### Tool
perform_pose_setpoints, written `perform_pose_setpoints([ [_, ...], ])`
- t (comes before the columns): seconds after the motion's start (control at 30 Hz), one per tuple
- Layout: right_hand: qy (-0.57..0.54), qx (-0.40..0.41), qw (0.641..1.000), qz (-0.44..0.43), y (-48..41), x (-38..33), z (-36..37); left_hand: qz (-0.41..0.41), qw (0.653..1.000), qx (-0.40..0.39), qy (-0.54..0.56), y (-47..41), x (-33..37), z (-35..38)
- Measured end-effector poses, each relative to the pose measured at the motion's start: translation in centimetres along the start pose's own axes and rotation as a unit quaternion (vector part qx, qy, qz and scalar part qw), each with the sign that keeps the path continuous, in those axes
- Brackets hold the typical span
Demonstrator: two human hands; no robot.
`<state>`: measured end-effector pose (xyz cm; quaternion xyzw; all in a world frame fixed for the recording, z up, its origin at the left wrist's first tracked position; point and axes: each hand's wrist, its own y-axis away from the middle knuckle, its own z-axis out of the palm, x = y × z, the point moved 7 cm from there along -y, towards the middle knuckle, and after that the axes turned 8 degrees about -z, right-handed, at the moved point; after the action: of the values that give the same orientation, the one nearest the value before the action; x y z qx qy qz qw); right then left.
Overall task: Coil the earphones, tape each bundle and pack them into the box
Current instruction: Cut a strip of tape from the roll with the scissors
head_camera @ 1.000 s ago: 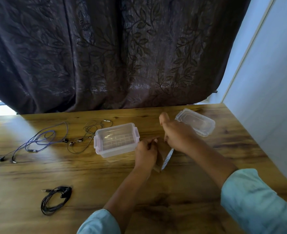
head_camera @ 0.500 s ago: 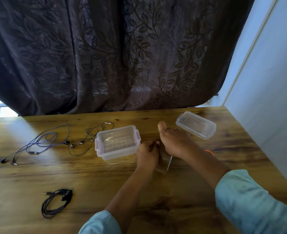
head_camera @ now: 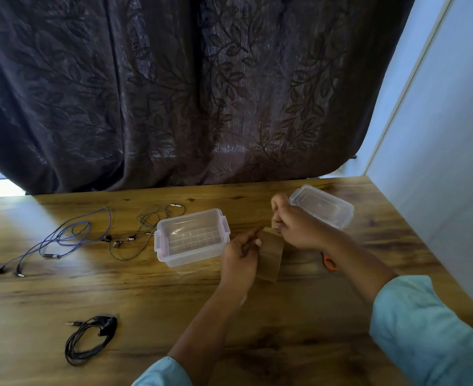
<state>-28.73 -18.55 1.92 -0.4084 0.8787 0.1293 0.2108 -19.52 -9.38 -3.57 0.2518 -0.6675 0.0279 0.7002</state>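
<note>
My left hand (head_camera: 239, 257) grips a brown tape roll (head_camera: 270, 257) just right of the clear plastic box (head_camera: 192, 238), which stands open. My right hand (head_camera: 296, 227) is curled at the top of the roll and pinches the tape end there. A coiled black earphone (head_camera: 90, 339) lies near the front left of the table. Loose purple earphones (head_camera: 62, 238) and a thin dark pair (head_camera: 143, 227) lie spread out left of the box.
The box's clear lid (head_camera: 321, 206) lies behind my right hand near the table's right edge. An orange scissors handle (head_camera: 328, 263) shows on the wooden table (head_camera: 271, 316) beside my right forearm. A dark curtain (head_camera: 202, 93) hangs behind; a wall stands at right.
The metal blade seen between my hands a second ago is gone, and the orange scissors handle now lies by my right forearm. Both hands have closed in on the tape roll.
</note>
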Motion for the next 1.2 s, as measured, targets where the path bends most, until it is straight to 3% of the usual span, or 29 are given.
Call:
perform_pose_setpoints([
  [0.17, -0.137, 0.061, 0.989, 0.007, 0.8, 0.7, -1.1, 0.012, 1.0, -0.005, 0.017, 0.4, 0.0, 0.1],
  [0.37, -0.006, 0.162, 0.986, -0.031, 1.8, -0.9, -0.9, 0.021, 1.0, -0.004, 0.02, 0.4, 0.0, 0.2],
  [0.53, 0.042, 0.194, 0.98, -0.031, 1.6, -1.1, -0.7, 0.027, 1.0, -0.007, -0.012, 0.4, 0.1, 0.0],
  [0.83, -0.007, 0.239, 0.97, -0.038, 0.7, 0.2, -1.9, 0.061, 0.996, -0.048, -0.049, 0.5, -0.6, -0.2],
  [1.03, -0.073, 0.269, 0.958, -0.065, 1.2, 0.3, -2.8, 0.199, 0.941, -0.056, -0.267, 0.8, 1.4, -1.2],
  [1.2, -0.156, 0.243, 0.955, -0.069, 1.8, 0.7, -1.7, 0.168, 0.91, -0.119, -0.361, 0.6, 1.4, -1.9],
])
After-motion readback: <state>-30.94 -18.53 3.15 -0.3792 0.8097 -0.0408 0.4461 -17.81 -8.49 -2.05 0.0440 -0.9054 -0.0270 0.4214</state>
